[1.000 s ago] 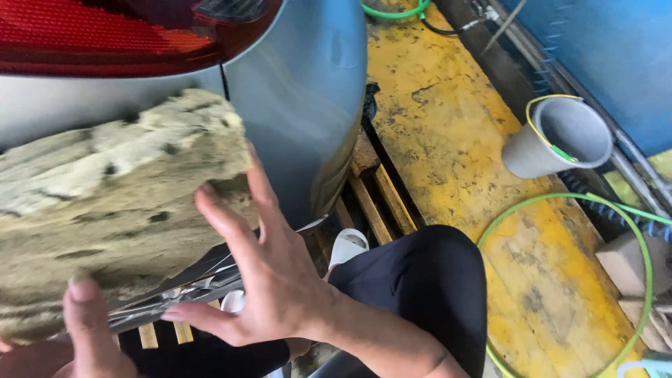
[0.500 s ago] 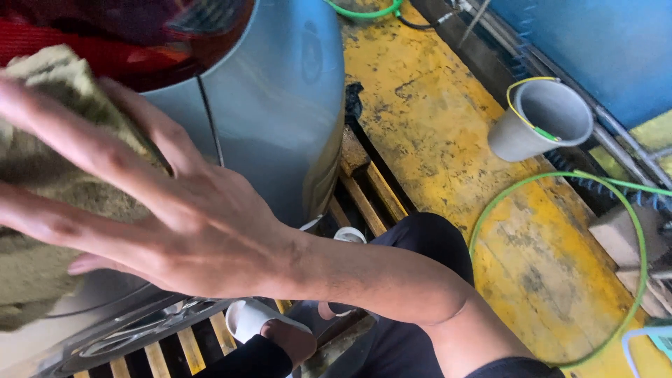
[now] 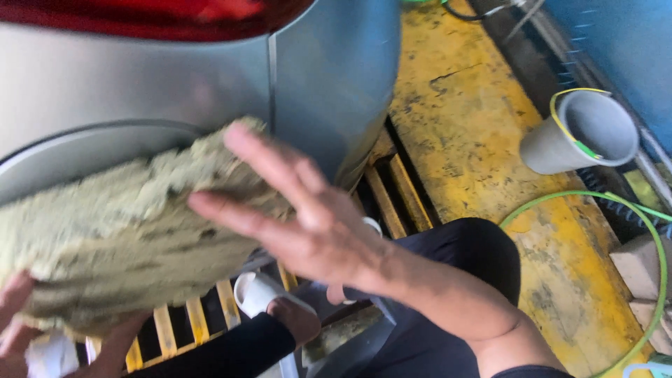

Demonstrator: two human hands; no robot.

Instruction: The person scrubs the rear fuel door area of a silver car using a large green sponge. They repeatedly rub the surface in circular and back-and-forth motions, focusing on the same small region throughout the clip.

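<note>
Sponge (image 3: 133,231) partly behind blurred right hand (image 3: 315,224); left hand (image 3: 21,329) cropped.

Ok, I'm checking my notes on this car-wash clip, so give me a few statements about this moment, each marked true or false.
1. Both hands are on a large yellowish sponge. True: the right hand lies flat on it with fingers spread, and the left hand grips its lower left end.
2. The sponge is held against a silver car body. True.
3. The grey bucket stands upright. False: it lies tipped on its side on the yellow floor.
4. The hose is red. False: it is green.
5. The person is barefoot. False: a white sandal is on the foot.
</note>
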